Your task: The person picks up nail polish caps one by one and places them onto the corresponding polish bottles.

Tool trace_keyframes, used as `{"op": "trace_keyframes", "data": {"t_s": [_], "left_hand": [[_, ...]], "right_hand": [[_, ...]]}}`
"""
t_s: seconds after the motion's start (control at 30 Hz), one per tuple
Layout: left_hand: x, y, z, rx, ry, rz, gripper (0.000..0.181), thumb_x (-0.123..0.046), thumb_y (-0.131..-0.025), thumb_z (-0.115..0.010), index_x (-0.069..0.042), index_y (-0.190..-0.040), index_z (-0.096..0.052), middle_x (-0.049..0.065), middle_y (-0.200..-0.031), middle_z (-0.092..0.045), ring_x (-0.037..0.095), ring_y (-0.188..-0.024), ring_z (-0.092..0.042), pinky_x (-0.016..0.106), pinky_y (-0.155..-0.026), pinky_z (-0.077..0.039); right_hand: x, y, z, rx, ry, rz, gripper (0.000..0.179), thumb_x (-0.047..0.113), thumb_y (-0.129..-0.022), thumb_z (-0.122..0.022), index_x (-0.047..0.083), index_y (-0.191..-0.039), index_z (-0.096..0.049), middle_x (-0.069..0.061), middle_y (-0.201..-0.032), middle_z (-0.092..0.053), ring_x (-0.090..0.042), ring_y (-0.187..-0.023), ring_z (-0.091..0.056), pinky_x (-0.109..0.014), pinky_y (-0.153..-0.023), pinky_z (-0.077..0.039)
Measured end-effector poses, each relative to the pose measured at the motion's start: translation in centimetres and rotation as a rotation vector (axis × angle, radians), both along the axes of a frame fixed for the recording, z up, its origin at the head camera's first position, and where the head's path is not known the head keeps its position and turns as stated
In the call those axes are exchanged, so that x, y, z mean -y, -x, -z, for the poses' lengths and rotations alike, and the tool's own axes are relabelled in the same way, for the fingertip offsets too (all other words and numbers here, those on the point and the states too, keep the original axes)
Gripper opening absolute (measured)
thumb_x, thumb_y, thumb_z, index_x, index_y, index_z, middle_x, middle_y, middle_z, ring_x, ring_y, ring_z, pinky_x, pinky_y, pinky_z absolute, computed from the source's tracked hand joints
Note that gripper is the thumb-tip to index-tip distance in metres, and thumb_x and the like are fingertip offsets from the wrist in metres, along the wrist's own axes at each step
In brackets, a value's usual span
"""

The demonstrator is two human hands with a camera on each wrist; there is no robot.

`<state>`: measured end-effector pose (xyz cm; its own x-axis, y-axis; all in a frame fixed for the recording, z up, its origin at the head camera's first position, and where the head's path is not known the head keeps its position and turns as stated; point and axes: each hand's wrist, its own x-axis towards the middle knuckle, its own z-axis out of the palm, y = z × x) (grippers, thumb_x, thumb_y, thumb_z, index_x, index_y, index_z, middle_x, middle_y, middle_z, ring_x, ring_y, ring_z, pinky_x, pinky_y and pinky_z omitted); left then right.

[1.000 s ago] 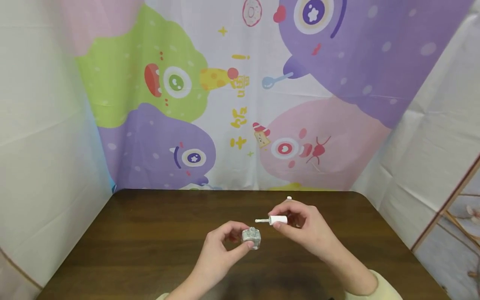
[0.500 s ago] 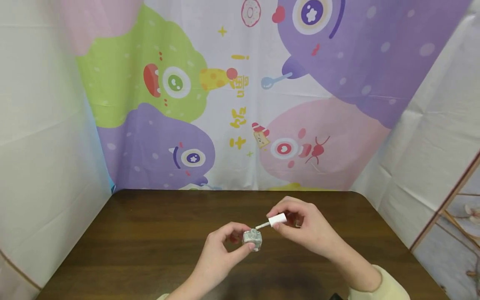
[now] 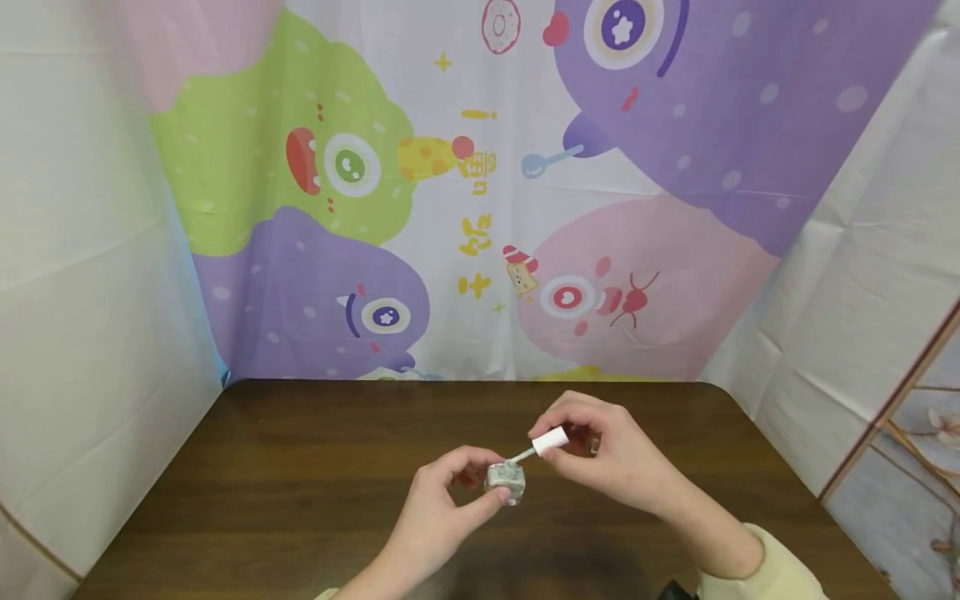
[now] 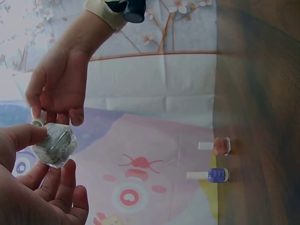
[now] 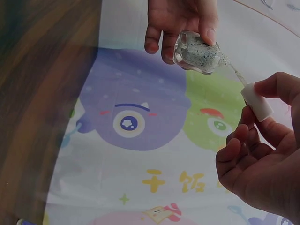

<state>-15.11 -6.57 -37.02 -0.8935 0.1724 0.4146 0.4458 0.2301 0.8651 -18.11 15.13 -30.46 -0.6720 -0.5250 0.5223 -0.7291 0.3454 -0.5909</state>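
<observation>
My left hand (image 3: 442,510) pinches a small clear glass nail polish bottle (image 3: 507,480) between thumb and fingers, above the table. Speckled grey-white polish shows inside the bottle (image 5: 199,54) in the right wrist view. My right hand (image 3: 611,454) pinches the white cap (image 3: 551,441) of its brush. From the tilted cap (image 5: 257,102), the thin brush stem (image 5: 239,75) slants to the bottle's mouth, its tip at the neck. In the left wrist view the bottle (image 4: 55,146) hides most of the cap.
Two more white-capped nail polish bottles, one reddish-brown (image 4: 221,146) and one purple (image 4: 217,175), stand on the table; in the head view the right hand hides them. The dark wooden table (image 3: 315,433) ends at a cartoon-printed curtain (image 3: 480,333), with pale cloth at both sides.
The right hand has brought the brush slightly left and tilted it down, so its tip went from beside the bottle to the mouth. The left hand has barely moved.
</observation>
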Motion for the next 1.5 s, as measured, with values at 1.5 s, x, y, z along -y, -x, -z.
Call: {"op": "trace_keyframes", "data": {"t_s": [1.5], "left_hand": [[-0.3, -0.2, -0.2, -0.028, 0.018, -0.006, 0.027, -0.014, -0.074, -0.079, -0.021, -0.097, -0.068, -0.012, -0.086, -0.065, 0.006, -0.078, -0.058, 0.026, -0.073, -0.048]], "right_hand": [[1.2, -0.3, 0.3, 0.062, 0.017, -0.1, 0.022, 0.014, -0.083, -0.073, 0.02, -0.103, -0.066, 0.005, -0.091, -0.062, -0.01, -0.068, -0.051, -0.023, -0.053, -0.044]]}}
